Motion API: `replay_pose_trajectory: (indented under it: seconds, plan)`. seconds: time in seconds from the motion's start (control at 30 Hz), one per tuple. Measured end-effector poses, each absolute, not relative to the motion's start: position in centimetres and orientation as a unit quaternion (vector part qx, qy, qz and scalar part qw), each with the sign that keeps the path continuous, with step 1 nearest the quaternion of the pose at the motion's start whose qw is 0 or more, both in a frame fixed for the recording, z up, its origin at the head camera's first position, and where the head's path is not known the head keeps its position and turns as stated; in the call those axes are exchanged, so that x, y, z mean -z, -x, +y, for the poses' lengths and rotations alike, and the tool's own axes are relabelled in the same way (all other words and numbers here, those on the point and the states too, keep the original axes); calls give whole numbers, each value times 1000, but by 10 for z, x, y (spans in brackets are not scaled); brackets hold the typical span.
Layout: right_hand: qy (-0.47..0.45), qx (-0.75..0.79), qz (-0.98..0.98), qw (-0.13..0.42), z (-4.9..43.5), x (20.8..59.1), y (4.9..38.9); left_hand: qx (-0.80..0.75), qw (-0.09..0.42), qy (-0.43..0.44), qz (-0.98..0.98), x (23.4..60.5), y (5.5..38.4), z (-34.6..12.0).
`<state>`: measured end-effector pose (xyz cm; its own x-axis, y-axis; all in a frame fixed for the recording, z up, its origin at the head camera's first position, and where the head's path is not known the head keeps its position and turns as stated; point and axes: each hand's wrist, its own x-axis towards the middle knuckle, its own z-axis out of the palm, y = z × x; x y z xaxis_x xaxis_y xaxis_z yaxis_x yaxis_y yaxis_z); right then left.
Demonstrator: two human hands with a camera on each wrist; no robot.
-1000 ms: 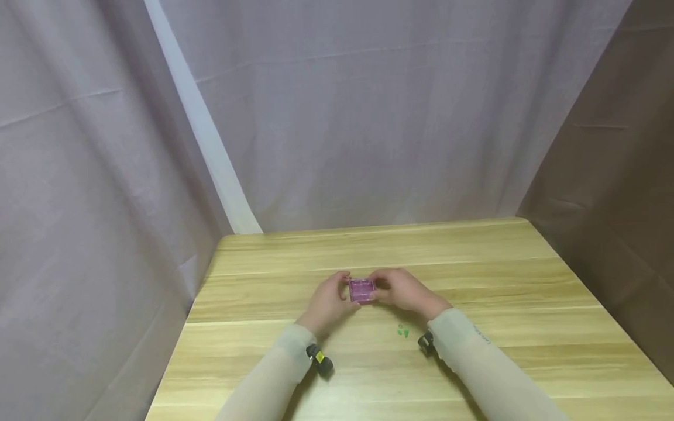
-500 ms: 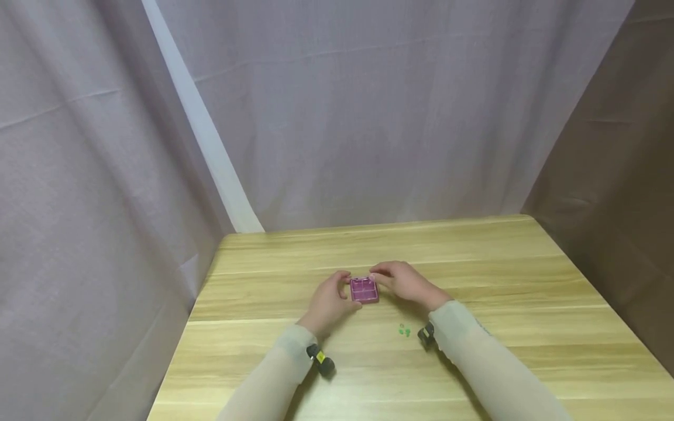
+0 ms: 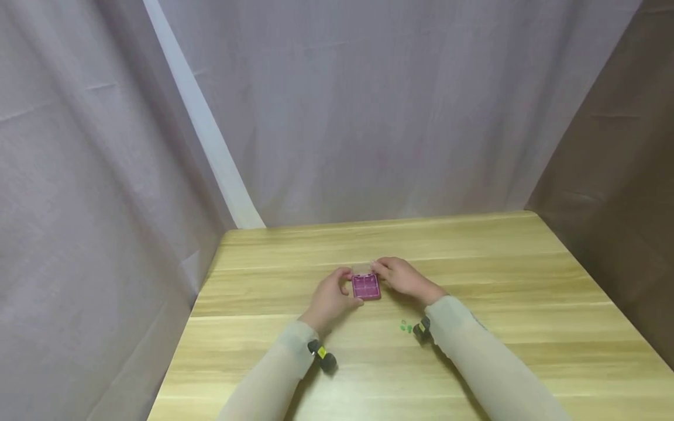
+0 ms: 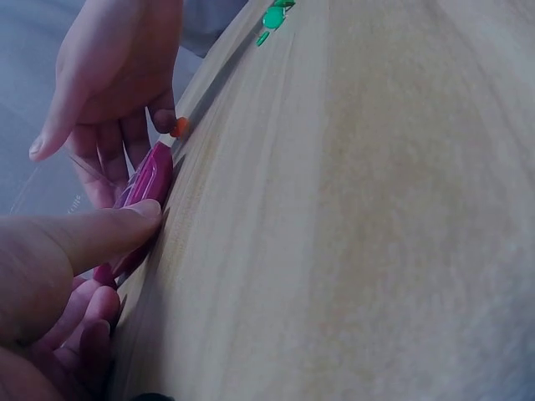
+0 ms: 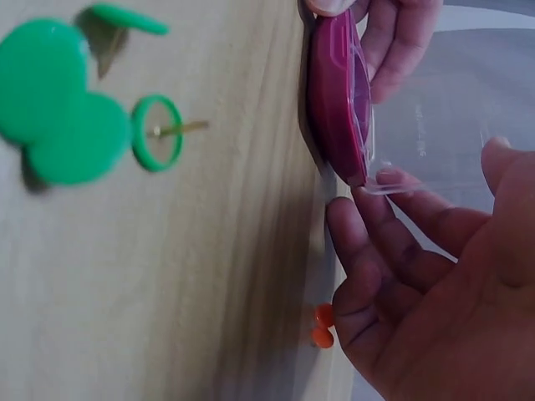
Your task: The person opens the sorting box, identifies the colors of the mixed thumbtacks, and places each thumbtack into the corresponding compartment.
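Observation:
A small magenta compartment box [image 3: 366, 287] lies on the table with its clear hinged lid [image 5: 435, 125] swung up and back. My left hand [image 3: 329, 298] pinches the box by its left side, thumb on the near edge and fingers at the far one. At the lid's right side, my right hand [image 3: 402, 276] has its fingertips touching the clear plastic, its thumb standing apart. The head view shows divided compartments inside the box. Several green thumbtacks [image 5: 79, 138] with brass pins lie nearer me, beside the right wrist.
Two small orange pieces [image 5: 323, 326] sit on the table by my right hand's fingers. The wood-grain table [image 3: 253, 351] ends at grey curtains [image 3: 368, 117] behind and at the left. A darker curtain [image 3: 621, 175] hangs at the right.
My right hand has moved away from me, off the box's near right corner to its far side. The clear lid has swung open backward. My left hand keeps its hold.

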<state>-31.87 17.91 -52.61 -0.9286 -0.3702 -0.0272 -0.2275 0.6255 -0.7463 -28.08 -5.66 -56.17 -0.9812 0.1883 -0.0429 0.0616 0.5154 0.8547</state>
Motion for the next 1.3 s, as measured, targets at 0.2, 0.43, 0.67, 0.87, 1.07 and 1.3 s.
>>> replay_pose_trajectory:
  seconds: [0.2,0.43,0.67,0.87,1.07,1.3]
  plan:
    - [155,393,903,74,175,526,320,-481,62,-80,871,558,282,-57]
    - [143,406,900,70,180,528,316,-473,64,-86,875,557,281,-54]
    - [140,406,901,64,203,525,301,-456,54,-107,882,556,280,-48]
    - [178,360,914,58,228,518,280,-457,49,-106,882,550,279,-45]
    - [204,310,927,54,240,520,263,-466,55,-105,877,551,275,-55]
    - [210,273,938,39,253,522,245,-364,-27,-149,919,540,260,-80]
